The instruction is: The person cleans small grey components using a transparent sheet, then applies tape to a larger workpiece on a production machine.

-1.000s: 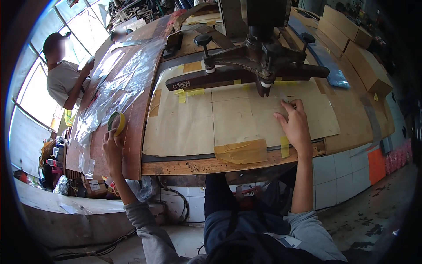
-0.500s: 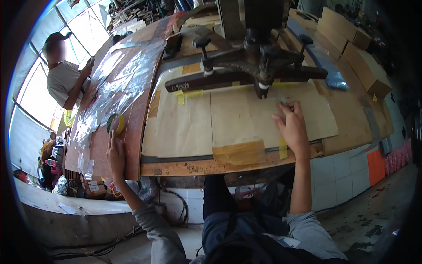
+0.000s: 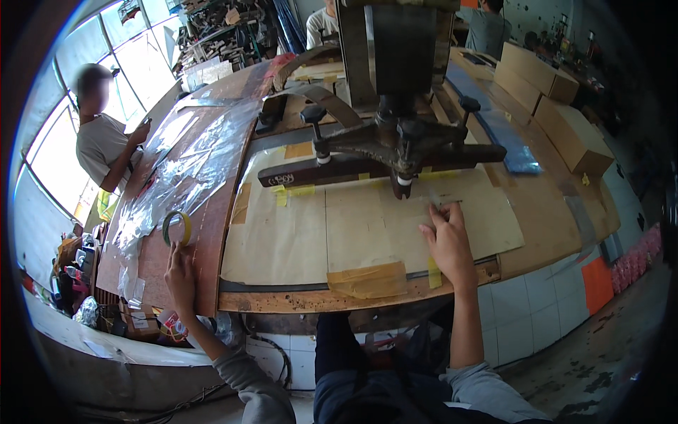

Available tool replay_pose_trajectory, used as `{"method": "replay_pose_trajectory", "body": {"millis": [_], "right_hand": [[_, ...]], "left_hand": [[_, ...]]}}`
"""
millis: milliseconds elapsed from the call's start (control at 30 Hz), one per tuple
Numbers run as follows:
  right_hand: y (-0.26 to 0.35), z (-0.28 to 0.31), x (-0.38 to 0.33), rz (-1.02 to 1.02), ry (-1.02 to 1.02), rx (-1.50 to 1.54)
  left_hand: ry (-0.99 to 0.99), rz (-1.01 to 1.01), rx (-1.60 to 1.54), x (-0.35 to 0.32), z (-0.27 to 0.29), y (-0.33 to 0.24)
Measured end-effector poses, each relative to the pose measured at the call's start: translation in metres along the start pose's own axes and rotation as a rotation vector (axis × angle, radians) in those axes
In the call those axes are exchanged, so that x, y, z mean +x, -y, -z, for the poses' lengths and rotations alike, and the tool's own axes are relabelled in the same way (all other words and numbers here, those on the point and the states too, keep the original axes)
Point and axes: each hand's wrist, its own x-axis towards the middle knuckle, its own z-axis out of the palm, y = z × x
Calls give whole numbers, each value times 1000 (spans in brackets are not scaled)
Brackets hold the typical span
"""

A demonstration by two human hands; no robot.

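My left hand (image 3: 179, 277) is at the left with its fingers stretched forward. Its fingertips touch the near edge of a yellow-green roll of tape (image 3: 186, 229), which is tilted up on a reddish-brown board. Over the right part of a cream paper sheet (image 3: 282, 244), my right hand (image 3: 449, 240) has its fingers bent. A small dark sliver shows at those fingertips, too small to name. Brown tape (image 3: 367, 280) lies across the sheet's near edge. Just beyond my right hand, a dark metal clamp bar (image 3: 353, 169) with screw knobs spans the sheet.
Clear plastic film (image 3: 191, 166) covers the board's left side. Cardboard boxes (image 3: 572, 134) and a blue plastic-wrapped strip (image 3: 519, 157) stand at the right. A person (image 3: 102, 145) is at the left edge; others are at the back. A heavy press column (image 3: 402, 56) rises behind the bar.
The whole view has shifted, so the bench sits lower in the picture. The tape roll now shows more tilted up at my left fingertips. My right hand stays over the sheet.
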Motion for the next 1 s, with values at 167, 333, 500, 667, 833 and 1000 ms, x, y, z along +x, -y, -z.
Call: {"method": "replay_pose_trajectory", "body": {"millis": [167, 333, 500, 667, 833, 1000], "right_hand": [[1, 0, -7, 3, -3, -13], [5, 3, -11, -20, 21, -3], [7, 6, -6, -37, 36, 2], [5, 3, -3, -32, 28, -2], [6, 5, -5, -20, 28, -19], [5, 4, -9, -41, 7, 20]], "left_hand": [[-6, 17, -19, -4, 1, -2], [-16, 34, -42, -8, 7, -9], [-15, 37, -38, -5, 6, -15], [-15, 20, -29, -3, 5, -13], [-26, 8, -24, -4, 2, -9], [-162, 69, 65, -4, 7, -22]]}}
